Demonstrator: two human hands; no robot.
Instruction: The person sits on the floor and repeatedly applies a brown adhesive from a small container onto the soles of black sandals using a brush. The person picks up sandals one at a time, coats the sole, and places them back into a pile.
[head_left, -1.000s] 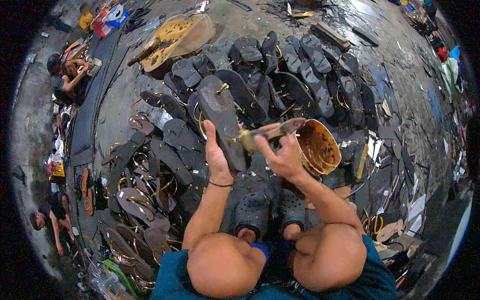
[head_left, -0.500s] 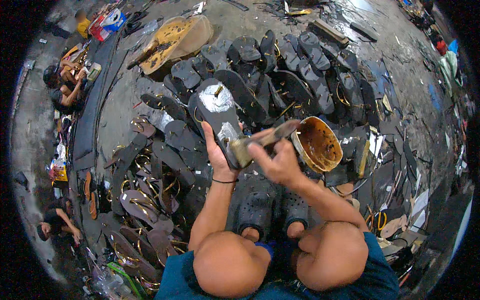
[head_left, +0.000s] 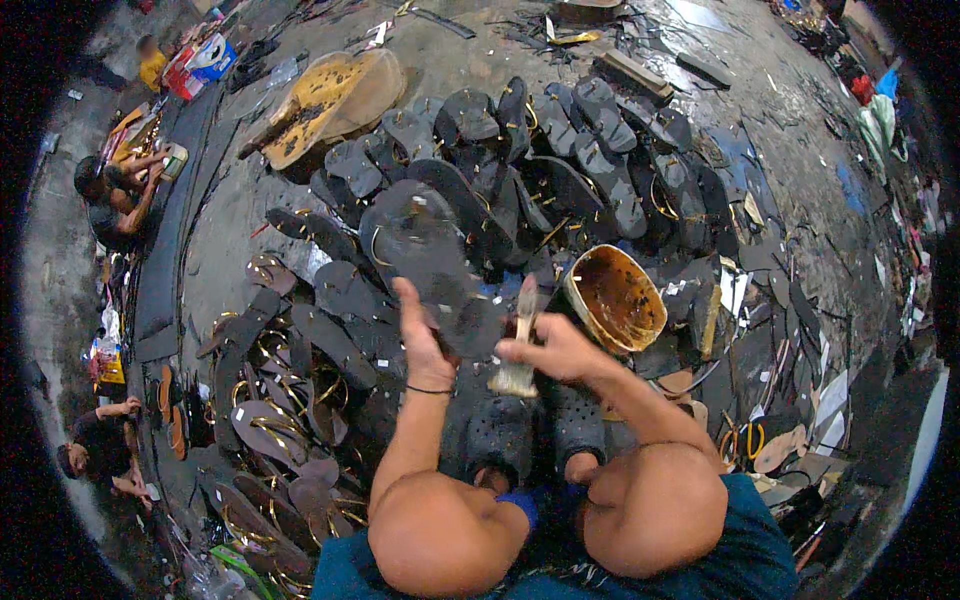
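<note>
A dark sandal sole [head_left: 415, 235], smeared by motion, rests against my left hand [head_left: 428, 352]. The thumb stands up at its near edge, while the other fingers are hidden behind it. My right hand [head_left: 563, 347] is closed round a flat paintbrush [head_left: 522, 335], bristles down, apart from the sole. Just beyond that hand stands a rounded, squarish tub [head_left: 590, 322] with brown, crusted residue inside. Many dark soles [head_left: 610, 185] with thin straps lie piled beyond both hands.
Finished-looking sandals with gold straps [head_left: 270, 425] are heaped at the left. A big yellow-stained, scoop-like container [head_left: 330, 110] lies at the far left. Yellow-handled scissors [head_left: 755, 440] and scraps lie at the right. Two people [head_left: 120, 200] [head_left: 105, 450] sit along the left side.
The brush has come off the sole and swung bristles-down to its right. The shiny patches on the sole no longer show; a dull dark face does. The whole view has shifted slightly.
</note>
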